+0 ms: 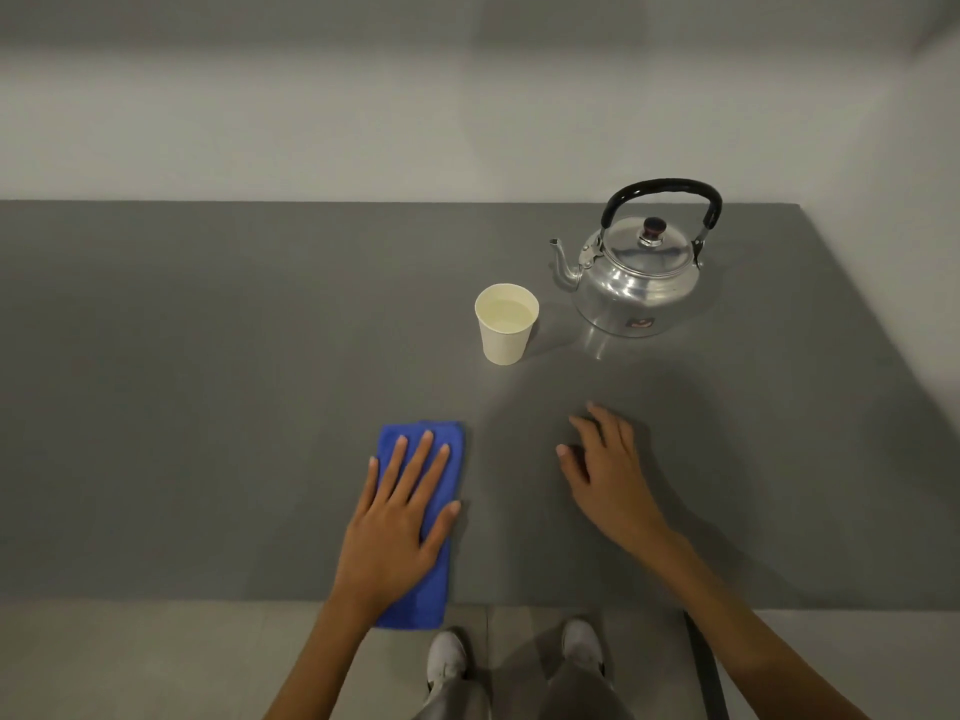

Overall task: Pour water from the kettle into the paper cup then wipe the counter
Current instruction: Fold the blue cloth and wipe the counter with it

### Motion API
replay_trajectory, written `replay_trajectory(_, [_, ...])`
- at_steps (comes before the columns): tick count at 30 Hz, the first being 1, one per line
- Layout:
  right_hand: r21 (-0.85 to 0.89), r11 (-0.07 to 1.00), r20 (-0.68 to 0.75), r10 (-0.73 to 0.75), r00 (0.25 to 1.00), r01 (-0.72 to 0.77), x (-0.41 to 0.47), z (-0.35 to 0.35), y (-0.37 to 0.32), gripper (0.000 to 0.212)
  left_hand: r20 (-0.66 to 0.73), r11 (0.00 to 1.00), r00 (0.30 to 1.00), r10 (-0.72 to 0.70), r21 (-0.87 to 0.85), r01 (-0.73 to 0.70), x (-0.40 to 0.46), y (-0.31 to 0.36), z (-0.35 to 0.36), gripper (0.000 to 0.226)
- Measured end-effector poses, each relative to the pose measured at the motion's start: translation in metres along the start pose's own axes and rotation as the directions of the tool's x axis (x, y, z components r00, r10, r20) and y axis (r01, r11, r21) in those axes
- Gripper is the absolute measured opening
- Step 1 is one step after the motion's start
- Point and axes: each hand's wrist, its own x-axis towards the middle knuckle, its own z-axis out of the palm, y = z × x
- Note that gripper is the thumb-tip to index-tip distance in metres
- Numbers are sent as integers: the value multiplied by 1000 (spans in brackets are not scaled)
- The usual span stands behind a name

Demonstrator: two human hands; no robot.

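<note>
My left hand (pixel 397 517), fingers spread, presses a blue cloth (pixel 423 579); my right hand (pixel 608 478) rests empty, fingers loosely apart; the kettle (pixel 636 275) label is unreadable.

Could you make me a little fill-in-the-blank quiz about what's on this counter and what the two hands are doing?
1. The left hand lies flat on a folded cloth whose colour is ____.
2. The paper cup stands upright and holds ____.
3. The kettle has its lid on, and its spout points toward the ____.
4. The right hand hovers open over the counter and holds ____.

Missing words: blue; water; cup; nothing
</note>
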Motion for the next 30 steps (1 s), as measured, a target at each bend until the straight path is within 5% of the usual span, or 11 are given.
replay_trajectory(7, [35, 956, 261, -291, 920, 292, 20, 51, -110, 48, 30, 996, 996, -85, -9, 85, -65, -24, -17, 67])
replay_trajectory(14, [-5, 978, 510, -178, 841, 210, 20, 82, -175, 59, -135, 834, 928, -347, -497, 240, -67, -26, -26, 108])
replay_trajectory(18, [278, 940, 716, -340, 609, 197, 30, 65, -191, 30, -40, 613, 858, -512, -716, 333, -74, -36, -31, 125])
replay_trajectory(22, [537, 833, 746, -544, 384, 138, 42, 37, -211, 17, 118, 420, 852, -510, -831, 366, -72, -49, -45, 85])
replay_trajectory(26, [603, 789, 676, -584, 449, 117, 67, 28, -217, 16, 357, 153, 783, -509, -858, 490, -65, -56, -64, 64])
replay_trajectory(30, [571, 818, 640, -500, 583, 73, 103, 36, -203, 24, 452, 111, 777, -439, -830, 546, -51, -59, -74, 54])
